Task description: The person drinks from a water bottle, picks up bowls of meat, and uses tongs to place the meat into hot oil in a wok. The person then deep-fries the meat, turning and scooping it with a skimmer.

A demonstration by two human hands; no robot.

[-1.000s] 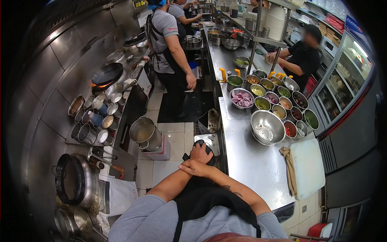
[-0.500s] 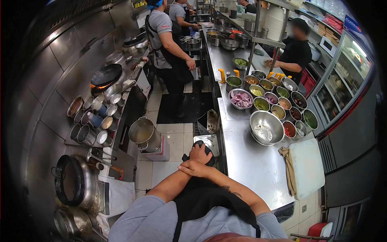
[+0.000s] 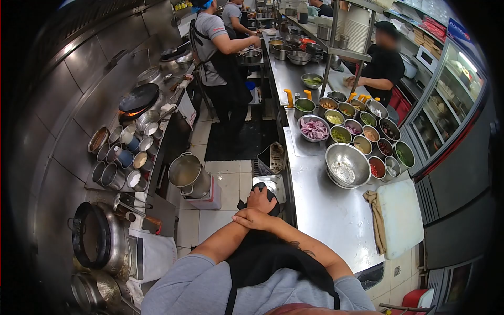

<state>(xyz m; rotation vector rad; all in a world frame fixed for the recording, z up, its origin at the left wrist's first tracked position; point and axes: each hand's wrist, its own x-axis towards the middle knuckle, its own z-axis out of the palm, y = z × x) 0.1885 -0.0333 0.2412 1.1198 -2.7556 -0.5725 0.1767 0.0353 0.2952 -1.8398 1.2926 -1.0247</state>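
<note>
My left hand (image 3: 261, 201) hangs low in front of my black apron (image 3: 278, 265), over something black, perhaps a shoe (image 3: 272, 209). Its fingers look loosely apart, with nothing seen in them. My right hand (image 3: 250, 218) is wrapped over my left wrist, so the forearms cross. On the steel counter (image 3: 320, 220) to my right stands a large steel bowl (image 3: 347, 167), apart from both hands. Beside it are a bowl of cut purple onion (image 3: 314, 129) and several steel containers of chopped ingredients, one with red pieces (image 3: 376, 167).
A large pot (image 3: 186, 174) stands on a container to the left. Behind it are cups (image 3: 112, 176) and a wok (image 3: 137, 98) over a flame. A white cutting board (image 3: 400, 220) and brown cloth (image 3: 377, 223) lie at right. Co-workers stand ahead (image 3: 215, 58) and across the counter (image 3: 386, 65).
The nearest co-worker at the left has raised a forearm toward the far stove. The one across the counter has shifted slightly. My hands have not moved.
</note>
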